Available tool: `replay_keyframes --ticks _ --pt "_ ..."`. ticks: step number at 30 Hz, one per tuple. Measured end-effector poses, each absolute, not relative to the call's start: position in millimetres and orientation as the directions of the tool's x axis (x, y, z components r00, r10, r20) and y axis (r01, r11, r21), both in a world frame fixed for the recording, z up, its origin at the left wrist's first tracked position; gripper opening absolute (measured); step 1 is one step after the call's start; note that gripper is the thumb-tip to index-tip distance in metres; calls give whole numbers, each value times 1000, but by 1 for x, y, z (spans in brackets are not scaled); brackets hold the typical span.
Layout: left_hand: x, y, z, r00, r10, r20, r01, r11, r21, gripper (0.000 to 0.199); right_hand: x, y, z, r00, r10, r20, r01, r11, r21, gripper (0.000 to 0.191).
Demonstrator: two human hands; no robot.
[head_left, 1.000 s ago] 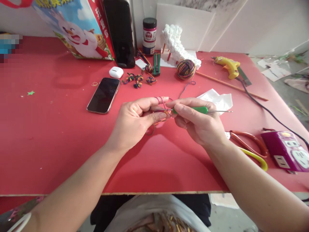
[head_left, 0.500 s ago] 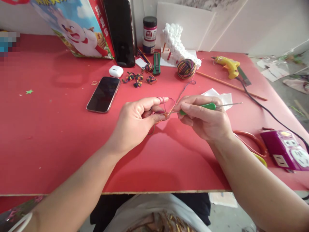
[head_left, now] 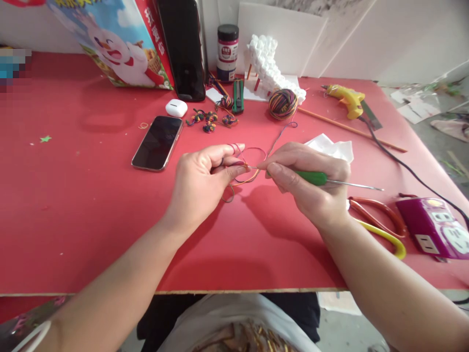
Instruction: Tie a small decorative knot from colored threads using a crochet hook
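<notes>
My left hand (head_left: 205,183) pinches a small piece of multicoloured yarn between thumb and fingers, with pink strands looped over the raised index finger. My right hand (head_left: 308,178) grips a crochet hook by its green handle (head_left: 311,178), pen-like. One thin metal end of the hook reaches the yarn at my left fingertips; the other sticks out to the right. A loose loop of yarn (head_left: 264,152) hangs between the hands. From there a strand runs back to the multicoloured yarn ball (head_left: 283,104). The exact stitch is too small to make out.
Several small crocheted pieces (head_left: 209,117) lie behind my left hand, near a phone (head_left: 157,143) and a white earbud case (head_left: 176,108). Pliers with red and yellow handles (head_left: 384,237), a purple box (head_left: 434,227) and a glue gun (head_left: 344,98) with its cord occupy the right side.
My left hand has shifted slightly left. The hook's right end now tilts lower and reaches further right, and the yarn loop between my hands looks wider.
</notes>
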State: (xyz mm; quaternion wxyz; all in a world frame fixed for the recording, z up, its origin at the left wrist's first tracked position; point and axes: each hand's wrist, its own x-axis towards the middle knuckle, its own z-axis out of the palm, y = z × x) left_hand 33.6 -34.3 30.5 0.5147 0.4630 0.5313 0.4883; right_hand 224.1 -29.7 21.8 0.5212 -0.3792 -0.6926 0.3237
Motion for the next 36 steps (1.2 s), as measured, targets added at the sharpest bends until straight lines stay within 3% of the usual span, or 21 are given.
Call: replay_keyframes --ticks 5,11,20,26,31,36 --pt "34 -33 32 -59 985 -163 -94 157 983 39 221 -32 19 -174 823 541 186 567 -803 17" --pt "35 -33 33 -88 979 -184 -121 173 977 52 221 -33 16 -248 779 575 311 627 -714 16" --pt "34 -25 26 58 937 -344 -378 340 861 38 223 -27 6 -400 612 682 331 791 -515 26" --pt "33 -23 27 120 884 -451 -477 450 755 23 224 -28 -2 -465 482 743 446 852 -274 32" --pt "35 -24 25 120 892 -437 -498 435 751 25 216 -35 -7 -474 489 732 592 793 -147 32" --pt "34 -26 21 12 966 -258 -387 242 890 45 211 -40 -6 -448 550 705 659 736 -155 29"
